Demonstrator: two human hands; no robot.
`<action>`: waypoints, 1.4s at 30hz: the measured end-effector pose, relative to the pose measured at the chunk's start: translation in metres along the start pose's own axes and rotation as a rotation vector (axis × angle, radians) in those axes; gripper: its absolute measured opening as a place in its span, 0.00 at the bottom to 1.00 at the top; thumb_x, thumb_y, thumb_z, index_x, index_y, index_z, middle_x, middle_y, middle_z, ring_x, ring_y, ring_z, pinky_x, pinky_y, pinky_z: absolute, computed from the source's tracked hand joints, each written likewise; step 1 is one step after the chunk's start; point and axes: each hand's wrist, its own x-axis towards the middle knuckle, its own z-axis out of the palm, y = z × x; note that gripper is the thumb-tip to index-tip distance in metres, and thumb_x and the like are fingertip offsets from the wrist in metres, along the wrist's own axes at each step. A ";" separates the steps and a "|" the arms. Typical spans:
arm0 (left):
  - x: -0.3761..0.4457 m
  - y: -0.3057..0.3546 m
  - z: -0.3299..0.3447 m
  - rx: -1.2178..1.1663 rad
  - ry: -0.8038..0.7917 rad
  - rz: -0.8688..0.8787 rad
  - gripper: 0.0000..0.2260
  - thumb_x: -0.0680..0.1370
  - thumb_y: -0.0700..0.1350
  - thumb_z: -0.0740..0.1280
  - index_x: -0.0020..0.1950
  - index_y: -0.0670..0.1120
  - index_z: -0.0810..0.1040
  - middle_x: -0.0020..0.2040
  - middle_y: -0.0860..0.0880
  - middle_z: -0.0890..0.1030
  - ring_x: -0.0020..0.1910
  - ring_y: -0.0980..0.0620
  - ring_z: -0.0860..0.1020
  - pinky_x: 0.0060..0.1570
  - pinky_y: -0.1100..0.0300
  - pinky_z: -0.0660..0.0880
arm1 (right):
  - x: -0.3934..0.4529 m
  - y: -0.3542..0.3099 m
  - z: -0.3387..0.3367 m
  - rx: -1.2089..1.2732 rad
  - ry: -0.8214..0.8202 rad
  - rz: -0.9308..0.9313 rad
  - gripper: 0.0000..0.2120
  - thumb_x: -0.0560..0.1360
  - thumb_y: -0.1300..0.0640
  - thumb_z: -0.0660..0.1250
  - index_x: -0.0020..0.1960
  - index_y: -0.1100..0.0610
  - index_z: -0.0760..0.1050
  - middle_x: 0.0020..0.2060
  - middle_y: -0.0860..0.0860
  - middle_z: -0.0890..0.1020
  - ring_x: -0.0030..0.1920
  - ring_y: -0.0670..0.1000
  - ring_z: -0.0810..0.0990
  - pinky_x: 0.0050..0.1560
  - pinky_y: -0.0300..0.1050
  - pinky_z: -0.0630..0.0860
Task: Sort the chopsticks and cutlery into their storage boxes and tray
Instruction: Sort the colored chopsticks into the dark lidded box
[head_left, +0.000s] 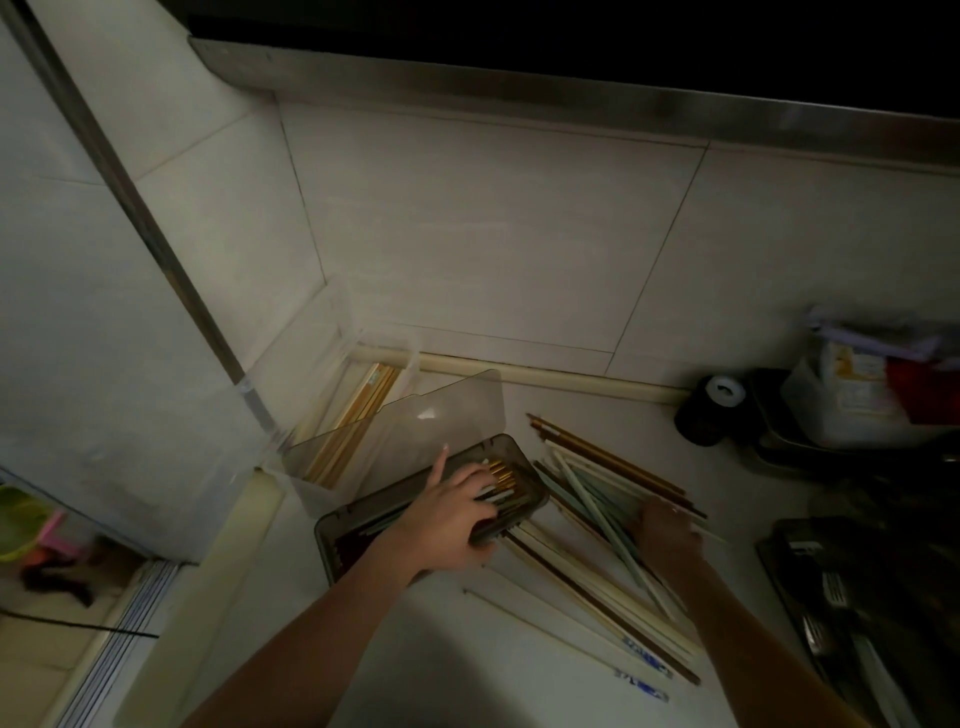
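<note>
We see loose chopsticks fanned on worktop just right of smoked box, long axes diagonal. R hand nearer, on pile, grip unclear. L hand flat, fingers pressing chopsticks inside box.

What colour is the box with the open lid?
Smoky grey-brown see-through plastic box, seen in the head view.

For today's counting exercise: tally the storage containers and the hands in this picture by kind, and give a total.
Smoky grey box with raised lid: 1
Clear box behind it: 1
Dark cutlery tray at right: 1
Hands: 2, left and right
Total: 5
</note>
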 end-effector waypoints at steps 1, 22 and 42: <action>0.000 0.001 0.000 -0.010 0.008 -0.009 0.18 0.72 0.61 0.61 0.55 0.53 0.79 0.68 0.52 0.66 0.73 0.54 0.54 0.69 0.40 0.30 | 0.000 0.001 0.000 0.007 -0.005 -0.012 0.17 0.78 0.51 0.61 0.62 0.60 0.71 0.60 0.59 0.75 0.62 0.60 0.73 0.61 0.55 0.70; 0.038 0.022 -0.022 -1.418 0.278 -0.562 0.15 0.75 0.45 0.68 0.62 0.45 0.75 0.53 0.51 0.81 0.51 0.56 0.80 0.52 0.65 0.75 | -0.054 -0.059 -0.001 0.578 0.314 -0.559 0.08 0.79 0.59 0.61 0.54 0.54 0.77 0.45 0.47 0.81 0.44 0.45 0.79 0.46 0.40 0.74; 0.028 0.012 -0.018 -1.923 0.390 -0.663 0.10 0.78 0.43 0.64 0.57 0.42 0.78 0.52 0.43 0.83 0.51 0.49 0.82 0.46 0.59 0.79 | -0.086 -0.111 0.002 0.829 -0.032 -0.603 0.05 0.79 0.62 0.60 0.47 0.58 0.74 0.32 0.52 0.78 0.31 0.42 0.76 0.33 0.33 0.72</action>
